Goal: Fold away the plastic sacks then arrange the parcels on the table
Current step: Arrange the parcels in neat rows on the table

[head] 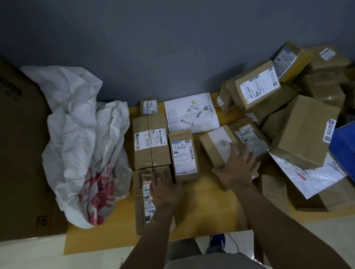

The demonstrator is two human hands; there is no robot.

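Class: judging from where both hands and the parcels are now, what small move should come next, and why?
Probably the right hand should turn the taped box square and slide it left beside the narrow labelled parcel. That box lies askew under that hand, while the parcels to the left sit in straight rows. The left hand rests on the near parcel.

Large brown carton [2, 138] left, blue-grey wall [159, 29]

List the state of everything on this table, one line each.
plastic sack: crumpled, not folded, at far left.
left hand: resting flat on the front parcel.
right hand: fingers spread on the taped box.
white mailer: lying flat, label up.
parcel heap: jumbled at the right, unarranged.
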